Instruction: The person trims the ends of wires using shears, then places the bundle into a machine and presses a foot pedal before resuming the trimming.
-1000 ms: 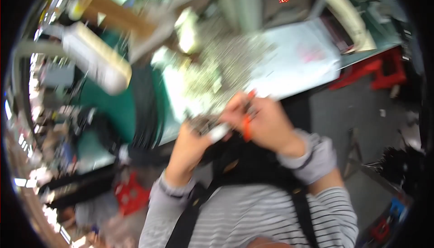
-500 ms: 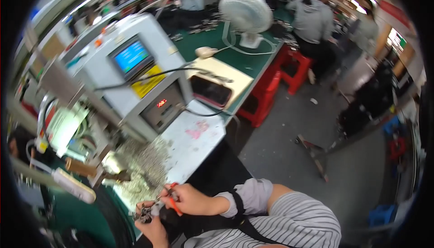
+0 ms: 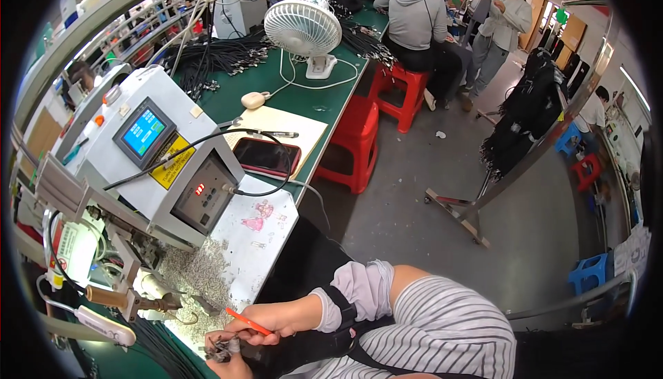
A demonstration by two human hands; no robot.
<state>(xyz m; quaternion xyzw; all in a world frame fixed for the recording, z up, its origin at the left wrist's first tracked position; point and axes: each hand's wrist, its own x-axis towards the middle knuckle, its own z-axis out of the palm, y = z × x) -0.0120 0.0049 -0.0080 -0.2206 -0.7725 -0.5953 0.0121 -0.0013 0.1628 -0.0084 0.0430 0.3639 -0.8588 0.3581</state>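
Observation:
Low in the picture, my right hand (image 3: 271,319) is closed around orange-handled pliers (image 3: 247,321); their jaws are hidden by my fingers. My left hand (image 3: 231,364) sits just beside it, pinching a clump of small grey metal cable ends (image 3: 222,349). Both hands are close together at the near edge of the bench, and the pliers' tip end points toward the clump. Beyond them, small metal scraps (image 3: 197,268) lie scattered over the white plate (image 3: 266,241) below a machine head (image 3: 155,289).
A grey machine with a lit screen (image 3: 143,132) stands at left. Behind it are a phone (image 3: 266,156), a white fan (image 3: 304,28) and bundles of black cables (image 3: 221,58). Red stools (image 3: 352,144) stand right of the bench; two people (image 3: 414,20) are farther back, near a rack of black cables (image 3: 528,120).
The view has swung to the right and steadied. My right hand has turned the pliers, so one orange handle now points up and left. Both hands remain close together.

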